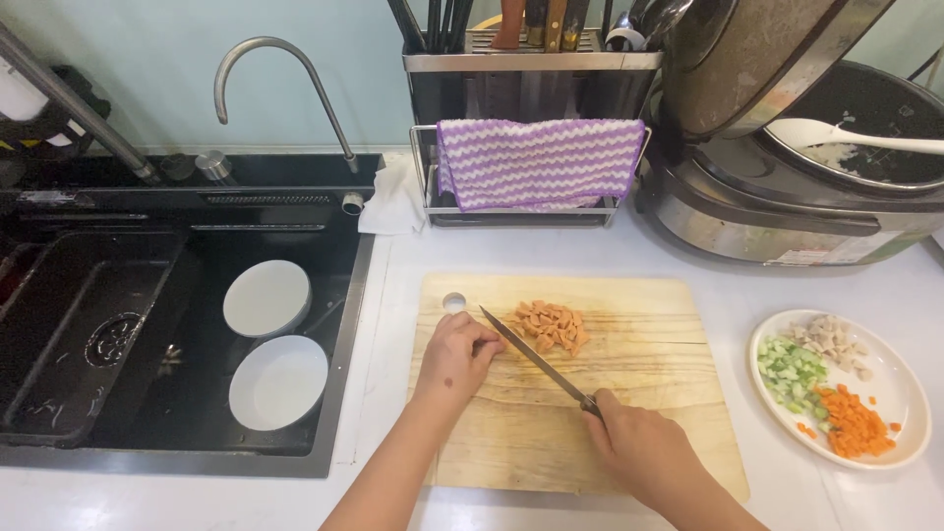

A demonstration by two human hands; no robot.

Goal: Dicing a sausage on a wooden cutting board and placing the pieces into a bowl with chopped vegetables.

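Observation:
A wooden cutting board lies on the white counter with a small pile of diced pinkish-orange sausage pieces near its far middle. My right hand grips the handle of a kitchen knife, whose blade slants up and left toward the pile. My left hand rests fingers-down on the board just left of the blade tip, beside the pile, holding nothing that I can see.
A white plate at the right holds diced carrot, cucumber and pale cubes. A black sink at the left has two white bowls in it. Behind stand a knife rack with a purple striped cloth and an open rice cooker.

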